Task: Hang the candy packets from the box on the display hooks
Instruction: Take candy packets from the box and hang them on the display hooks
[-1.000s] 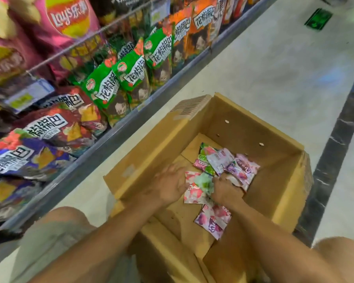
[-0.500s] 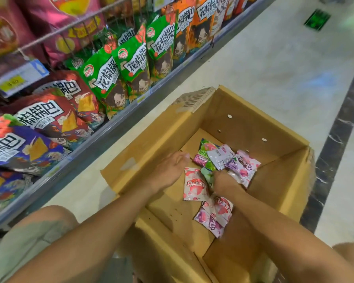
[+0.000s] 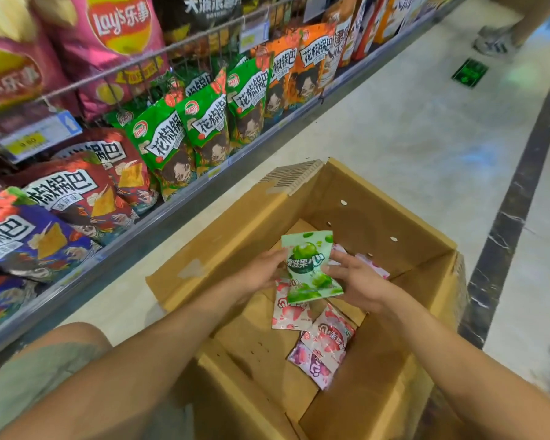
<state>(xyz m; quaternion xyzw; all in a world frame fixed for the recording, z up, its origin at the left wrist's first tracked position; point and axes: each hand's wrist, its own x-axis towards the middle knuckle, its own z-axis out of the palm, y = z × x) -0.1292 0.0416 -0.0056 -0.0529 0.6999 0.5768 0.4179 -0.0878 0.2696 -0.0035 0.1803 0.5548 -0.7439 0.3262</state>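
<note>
fingers (image 3: 275, 261) of my left hand (image 3: 261, 276) and right hand (image 3: 358, 282) pinch the green packet (image 3: 310, 265); i should hold its top upward for the hook.

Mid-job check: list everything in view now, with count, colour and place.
green candy packet: one, green and white, above the box
loose candy packets: at least four, pink and purple, on the box floor
cardboard box: one, brown, open, on the floor
snack bags: many, green, orange, red, purple, pink, shelf at left
price tag: at least one, blue and yellow, shelf rail
floor sticker: one, green, far floor
left hand: one, grips packet's left edge
right hand: one, grips packet's right edge
</note>
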